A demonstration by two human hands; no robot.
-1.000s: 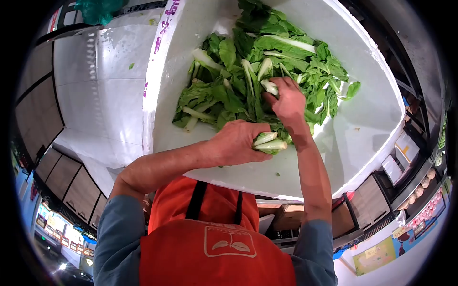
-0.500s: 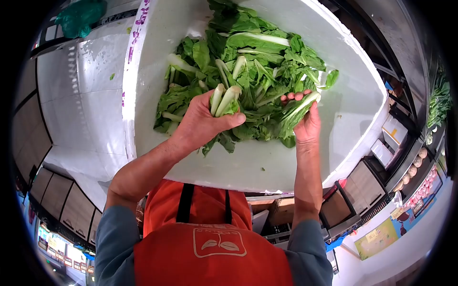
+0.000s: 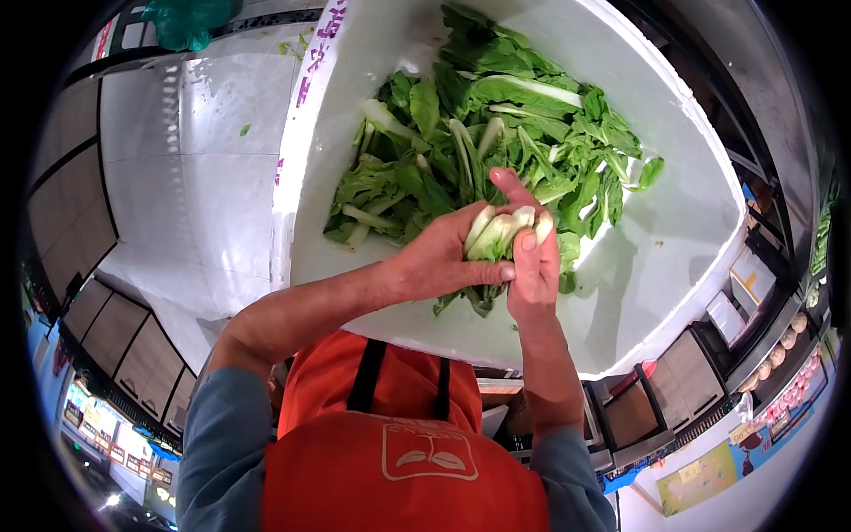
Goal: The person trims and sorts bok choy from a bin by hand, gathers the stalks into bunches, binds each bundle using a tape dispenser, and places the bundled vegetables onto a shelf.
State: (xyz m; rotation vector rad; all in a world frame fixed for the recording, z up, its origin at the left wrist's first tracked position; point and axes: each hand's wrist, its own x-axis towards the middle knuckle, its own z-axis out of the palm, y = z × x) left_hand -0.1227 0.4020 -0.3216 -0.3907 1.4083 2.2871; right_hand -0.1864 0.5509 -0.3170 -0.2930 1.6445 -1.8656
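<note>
Bunch of greens point(image 3: 498, 236): up between both hands, over the white box point(image 3: 355, 275)!
Left hand point(image 3: 441, 253): wrapped round the stalks.
Right hand point(image 3: 537, 262): gripping their other side, thumb pressing.
Leafy heap point(image 3: 523, 106): lying inside, just beyond.

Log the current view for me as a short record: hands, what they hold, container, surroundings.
left hand: wrapped around a bunch of greens
right hand: on the same bunch, thumb at the pale stalk ends
bunch position: over the near part of the white box
box contents: loose leafy greens, piled mostly toward the far side
left of box: pale tiled surface
upper left: green plastic bag
</note>
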